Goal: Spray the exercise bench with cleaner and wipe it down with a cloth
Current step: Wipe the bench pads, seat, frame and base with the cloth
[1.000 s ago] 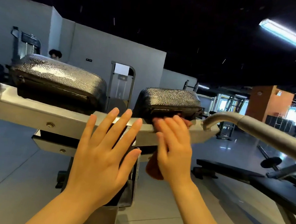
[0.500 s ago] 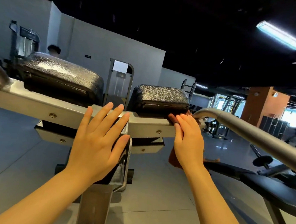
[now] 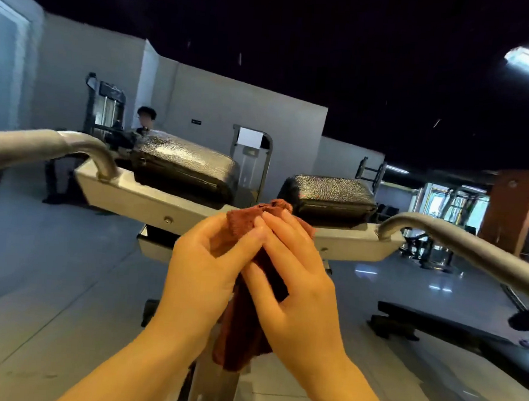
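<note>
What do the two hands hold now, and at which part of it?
Both hands hold the brown cloth. The left hand and right hand grip its bunched upper part between them; the lower end hangs free.

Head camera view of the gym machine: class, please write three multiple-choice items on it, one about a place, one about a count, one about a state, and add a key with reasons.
1. Where is the reddish-brown terry cloth?
A. between both hands
B. on the floor
C. draped over a handle

2. How many black textured cushions sit on the grey metal crossbar?
A. one
B. two
C. four

3. What is the left hand doing?
A. lying flat on the crossbar
B. hanging idle
C. gripping the cloth

Key: 1 A, the left hand and right hand enclose it in front of the crossbar. 2 B, a left cushion and a right cushion show. 3 C, its thumb and fingers curl round the fabric.
</note>
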Demonstrator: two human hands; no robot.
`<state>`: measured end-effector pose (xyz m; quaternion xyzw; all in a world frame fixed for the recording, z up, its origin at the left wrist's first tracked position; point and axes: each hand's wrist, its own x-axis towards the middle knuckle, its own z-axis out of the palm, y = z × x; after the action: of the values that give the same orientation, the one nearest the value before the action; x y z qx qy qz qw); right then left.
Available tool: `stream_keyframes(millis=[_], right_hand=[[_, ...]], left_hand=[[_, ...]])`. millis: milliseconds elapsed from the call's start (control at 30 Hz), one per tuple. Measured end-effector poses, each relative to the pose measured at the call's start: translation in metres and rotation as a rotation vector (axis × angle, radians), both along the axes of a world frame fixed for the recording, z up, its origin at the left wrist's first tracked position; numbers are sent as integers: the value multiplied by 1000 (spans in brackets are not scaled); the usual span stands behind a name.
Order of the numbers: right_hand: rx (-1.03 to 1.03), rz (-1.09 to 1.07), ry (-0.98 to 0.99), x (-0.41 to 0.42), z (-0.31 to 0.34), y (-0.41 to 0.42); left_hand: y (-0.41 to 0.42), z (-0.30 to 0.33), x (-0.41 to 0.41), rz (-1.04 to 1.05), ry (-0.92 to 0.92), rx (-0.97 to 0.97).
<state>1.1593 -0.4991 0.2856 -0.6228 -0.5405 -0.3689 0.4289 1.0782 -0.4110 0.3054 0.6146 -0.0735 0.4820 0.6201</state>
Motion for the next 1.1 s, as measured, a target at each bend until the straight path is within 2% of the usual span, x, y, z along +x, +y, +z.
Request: stream_keyframes(millis=[100,200,300,367,533,633,700,767,833,900,1000,1067,1100], right_hand=[[-46,92,95,-3,5,6],[-59,99,163,4,17,12],[-299,40,199,10,34,19],[-382,60,244,12,42,23],[-423,249,469,4,54,31],[-520,217,421,-3,56,40],[-538,107,313,-4,60,50],[-452,-20,171,-4,70,62],[-323,-127,30,0,89,79],[-212,-180,-78,7,113,97],[-128,-239,-108,24,135,123],[-164,-300,-105,41,131,137],[-182,-307,-93,48,125,141]], left_hand=[[23,-1,-7,19,19,2],[42,4,-16,47,61,165],[61,13,-26,59,164,368],[75,18,-35,91,252,458],[106,16,-51,246,236,443],[118,9,-48,394,208,399],[127,4,-41,602,206,441],[136,7,-30,835,213,498],[147,25,-12,977,185,482],[153,53,9,1025,65,358],[146,83,40,1034,-130,210],[140,77,61,1013,-185,267],[140,67,71,1020,-205,367]])
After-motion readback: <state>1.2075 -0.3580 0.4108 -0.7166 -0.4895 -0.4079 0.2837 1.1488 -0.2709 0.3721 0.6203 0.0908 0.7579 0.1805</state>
